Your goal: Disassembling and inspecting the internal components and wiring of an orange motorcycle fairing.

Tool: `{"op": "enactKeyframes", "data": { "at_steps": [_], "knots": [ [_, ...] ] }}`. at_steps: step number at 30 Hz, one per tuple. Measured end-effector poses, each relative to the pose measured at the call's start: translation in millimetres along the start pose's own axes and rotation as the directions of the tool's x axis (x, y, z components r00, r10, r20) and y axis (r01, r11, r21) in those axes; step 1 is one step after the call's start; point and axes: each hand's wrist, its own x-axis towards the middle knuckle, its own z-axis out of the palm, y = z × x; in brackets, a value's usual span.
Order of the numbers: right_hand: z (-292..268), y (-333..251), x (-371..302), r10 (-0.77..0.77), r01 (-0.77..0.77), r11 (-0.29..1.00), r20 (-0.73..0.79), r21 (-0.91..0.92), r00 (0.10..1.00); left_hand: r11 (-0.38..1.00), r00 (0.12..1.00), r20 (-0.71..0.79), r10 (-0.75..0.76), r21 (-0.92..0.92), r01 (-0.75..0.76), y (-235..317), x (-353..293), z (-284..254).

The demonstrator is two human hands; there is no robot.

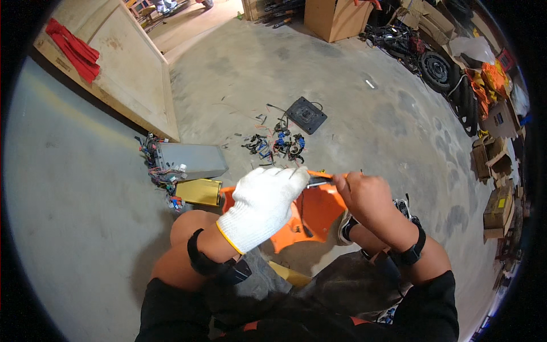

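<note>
My left hand [265,196], in a white knitted glove with a yellow cuff edge, is closed with its fingertips at the upper edge of an orange plastic piece [325,211]. What it grips is hidden under the glove. Bare and closed, my right hand [367,196] holds a small dark tool [323,181] with a bright metal part, whose kind I cannot make out. The tool bridges the gap between both hands. Below them, the orange piece sits between my knees, with a thin dark cable hanging across its inner side.
Cut cable bits and blue-black connectors [279,142] lie on the concrete floor ahead, beside a black square panel [306,114]. Left are a grey metal case [192,160] with wires and a gold box [198,192]. A wooden door [122,62] stands far left; cartons [498,208] line the right.
</note>
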Motion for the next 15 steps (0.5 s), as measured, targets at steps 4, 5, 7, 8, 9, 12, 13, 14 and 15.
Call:
{"op": "enactKeyframes", "data": {
  "at_steps": [4,5,7,8,9,12,13,14,15],
  "knots": [
    [-3.5,5.4,14.1,0.134,-0.122,0.99,-0.186,0.076,0.973,0.985,0.981,0.093,-0.169,-0.019,0.172,21.0,7.1,2.5],
    [-8.5,4.7,16.7,0.193,-0.182,0.979,-0.138,0.089,0.971,0.986,0.986,0.046,-0.162,-0.034,0.163,24.2,6.8,3.4],
    [-14.9,2.4,18.8,0.251,-0.242,0.965,-0.087,0.1,0.964,0.984,0.984,0.038,-0.175,-0.026,0.176,25.6,6.9,7.2],
    [-17.6,0.3,19.7,0.272,-0.27,0.962,-0.033,0.047,0.962,0.981,0.981,0.028,-0.19,-0.018,0.191,25.6,7.0,8.4],
    [-20.7,-0.5,19.4,0.297,-0.297,0.955,0.017,-0.011,0.955,0.982,0.982,0.026,-0.188,-0.02,0.188,26.0,7.7,7.9],
    [-17.3,-1.0,15.0,0.264,-0.264,0.964,0.039,0.014,0.964,0.986,0.986,0.031,-0.164,-0.027,0.165,24.2,8.6,5.5],
    [-15.1,0.3,14.5,0.263,-0.264,0.964,0.039,0.016,0.964,0.989,0.989,0.02,-0.145,-0.03,0.145,23.1,8.0,5.1],
    [-12.7,2.7,14.1,0.177,-0.177,0.984,0.034,-0.01,0.984,0.991,0.992,0.01,-0.127,-0.031,0.127,21.6,7.3,4.1],
    [-11.0,5.6,12.6,0.093,-0.092,0.995,0.033,-0.039,0.995,0.992,0.992,0.012,-0.125,-0.032,0.125,19.2,7.3,3.0]
  ]
}}
